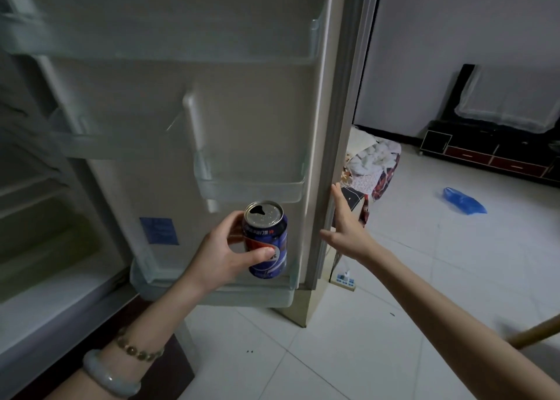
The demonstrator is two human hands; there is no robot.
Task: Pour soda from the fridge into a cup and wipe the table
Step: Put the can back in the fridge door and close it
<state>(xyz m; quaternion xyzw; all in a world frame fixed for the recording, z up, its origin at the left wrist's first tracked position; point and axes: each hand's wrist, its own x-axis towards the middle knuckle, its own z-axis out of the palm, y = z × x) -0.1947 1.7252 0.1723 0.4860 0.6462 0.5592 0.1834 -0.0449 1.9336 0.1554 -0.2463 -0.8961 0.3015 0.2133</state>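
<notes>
Because the soda can [266,239] is already open, its mouth a dark hole in the lid, it wants to be kept upright: any tilt would likely spill. Judged from the look of it, thin aluminium, light even when full, easy to dent if squeezed, and possibly slick if cold from the fridge; no droplets can be made out. Best hold is round the middle of the body, clear of the lid.

Left hand [222,255] has exactly that hold: thumb across the near face of the label, fingers wrapped round the far left side, closed firmly about the can. Can stands near vertical, held in the air just in front of the lowest shelf [212,290] of the open fridge door [248,112], lid tipped slightly toward the camera. Left wrist bent a little, forearm coming up from the near left, with a pale bangle [109,378] and a bead bracelet [136,349] on it.

Right hand [345,233] is spread flat, fingers extended and together, thumb out to the left. Fingertips lie against the right edge of the door; nothing gripped. Right arm reaches long from the near right.

White tiled floor [424,278] lies beyond. No cup or table in view.
</notes>
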